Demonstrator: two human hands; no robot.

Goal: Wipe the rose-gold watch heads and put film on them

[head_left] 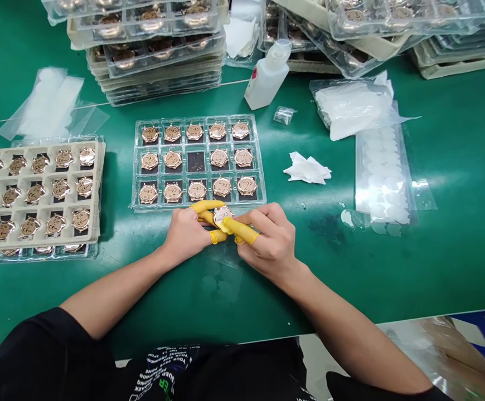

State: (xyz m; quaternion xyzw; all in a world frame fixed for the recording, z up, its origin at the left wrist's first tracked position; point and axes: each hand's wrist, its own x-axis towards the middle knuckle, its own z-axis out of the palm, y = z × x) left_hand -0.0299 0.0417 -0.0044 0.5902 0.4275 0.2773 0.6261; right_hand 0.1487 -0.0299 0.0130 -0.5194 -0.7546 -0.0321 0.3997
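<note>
Between my two hands, just in front of the clear tray (261, 189), is a rose-gold watch case (223, 214) with its back turned up. My left hand (188, 231) grips its edge with fingers in yellow finger cots. My right hand (270, 239), also in yellow finger cots, presses its fingertips on the case back. Whether those fingertips pinch anything small is hidden. The tray carries rows of similar watch cases lying back up; one middle compartment (195, 161) shows only its black pad with small specks.
At left a beige tray (102, 167) of watch cases sits on another tray. Stacked trays (154, 83) stand behind, near a white bottle (267, 75). A crumpled white tissue (308, 168), bagged wipes (351, 106) and a sheet of round clear films (382, 172) lie at right.
</note>
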